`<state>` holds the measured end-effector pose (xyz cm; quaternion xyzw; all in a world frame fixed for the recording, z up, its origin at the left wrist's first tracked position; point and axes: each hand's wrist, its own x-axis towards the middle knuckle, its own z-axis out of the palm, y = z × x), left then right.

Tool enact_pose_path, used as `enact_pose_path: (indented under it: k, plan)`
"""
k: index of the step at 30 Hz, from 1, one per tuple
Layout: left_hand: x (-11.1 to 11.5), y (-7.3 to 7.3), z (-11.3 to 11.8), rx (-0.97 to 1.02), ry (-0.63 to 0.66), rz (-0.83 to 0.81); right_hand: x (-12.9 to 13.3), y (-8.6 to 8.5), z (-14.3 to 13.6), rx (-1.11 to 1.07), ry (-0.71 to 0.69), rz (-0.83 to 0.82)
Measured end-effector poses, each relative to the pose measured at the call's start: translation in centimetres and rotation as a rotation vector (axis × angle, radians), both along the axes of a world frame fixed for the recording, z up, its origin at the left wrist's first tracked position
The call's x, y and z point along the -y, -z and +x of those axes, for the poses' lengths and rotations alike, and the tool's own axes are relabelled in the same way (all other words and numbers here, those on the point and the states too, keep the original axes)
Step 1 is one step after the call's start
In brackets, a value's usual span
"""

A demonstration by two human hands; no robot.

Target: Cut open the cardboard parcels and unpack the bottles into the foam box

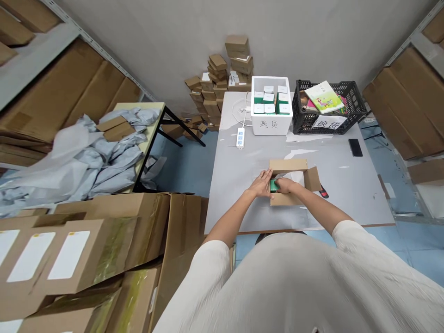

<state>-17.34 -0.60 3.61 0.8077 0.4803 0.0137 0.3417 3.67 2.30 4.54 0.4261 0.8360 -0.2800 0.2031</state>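
An open cardboard box [288, 164] lies on the grey table [236, 194], its flaps folded outward. Inside its left end sits a small green box [274, 185], and white wrapping paper [294, 176] fills part of the rest. My left hand [262, 183] lies against the left outer side of the cardboard box, fingers stretched out. Reaching into the cardboard box, my right hand [284, 185] has its fingers curled on the green box; the fingertips are partly hidden. A red and black cutter [323, 192] rests just right of the cardboard box.
At the table's back stand a white foam box [271, 125] of green-and-white boxes and a black crate [298, 113] of books. A power strip [240, 138] and a phone [355, 147] lie on the table. Large cartons [114, 240] crowd the left.
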Motion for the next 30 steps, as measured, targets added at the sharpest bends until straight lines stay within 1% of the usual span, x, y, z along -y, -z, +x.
enact_pose_path:
  k: [3,7,12,15,18,22,26,30]
  plan:
    - [-0.1,0.0,0.1,-0.001,0.000,-0.001,-0.1,0.3,-0.8,0.035,-0.024,0.076]
    - [-0.1,-0.4,0.2,-0.009,-0.005,-0.012,0.1,1.0,-2.1,0.083,-0.028,0.144]
    - [0.3,-0.7,0.1,0.009,-0.007,-0.015,0.1,1.9,-3.0,0.130,-0.052,0.161]
    - [0.3,-0.5,0.0,0.013,-0.005,-0.012,-0.3,1.8,-2.8,0.101,-0.075,0.184]
    - [0.2,-0.4,0.1,-0.002,-0.010,-0.022,-0.6,1.1,-1.6,0.046,-0.078,0.190]
    - [0.0,-0.3,0.1,0.003,-0.021,-0.043,-0.5,-1.0,0.9,-0.030,-0.042,0.222]
    - [-0.3,-0.1,0.0,0.041,-0.046,-0.067,-0.1,-3.3,3.4,-0.198,0.033,0.304]
    - [-0.5,0.3,-0.1,0.070,-0.063,-0.061,0.2,-4.8,5.1,-0.394,0.149,0.364]
